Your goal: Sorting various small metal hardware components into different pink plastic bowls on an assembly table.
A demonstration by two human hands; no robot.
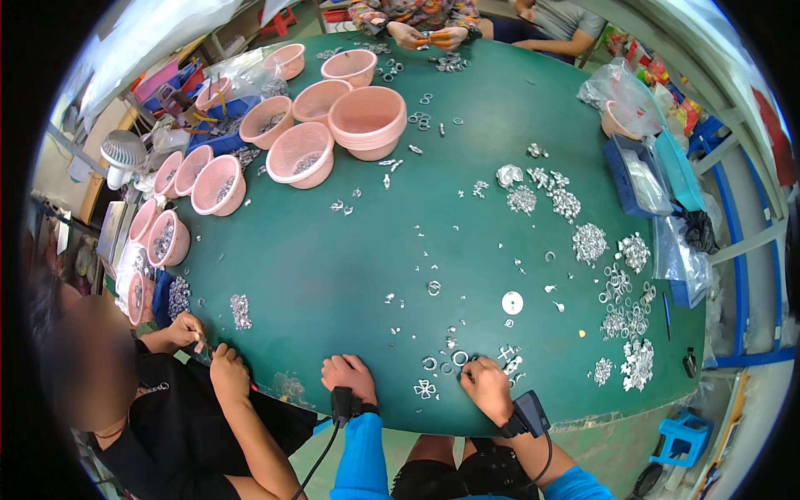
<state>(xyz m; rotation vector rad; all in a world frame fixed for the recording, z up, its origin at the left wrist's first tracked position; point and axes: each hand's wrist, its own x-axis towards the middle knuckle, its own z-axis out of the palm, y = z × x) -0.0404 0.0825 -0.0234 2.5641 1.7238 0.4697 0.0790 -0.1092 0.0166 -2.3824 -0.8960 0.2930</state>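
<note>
My left hand rests on the green tabletop near its front edge, its fingers lying loosely on the surface and nothing visible in them. Farther right, my right hand is closed, fingertips pinched down at the table; whatever they grip is hidden. Just beyond those fingertips lies a silver ring, with another ring to its left. A silver four-leaf clover piece lies between my hands. Close to my right hand are a cross-shaped silver piece and several small fittings. A round white disc lies farther out.
Piles of small silver parts spread over the table's right side. Pink bowls stand at the far left. A co-worker's hands work at my left; another person's hands are across the table. Blue bins line the right edge.
</note>
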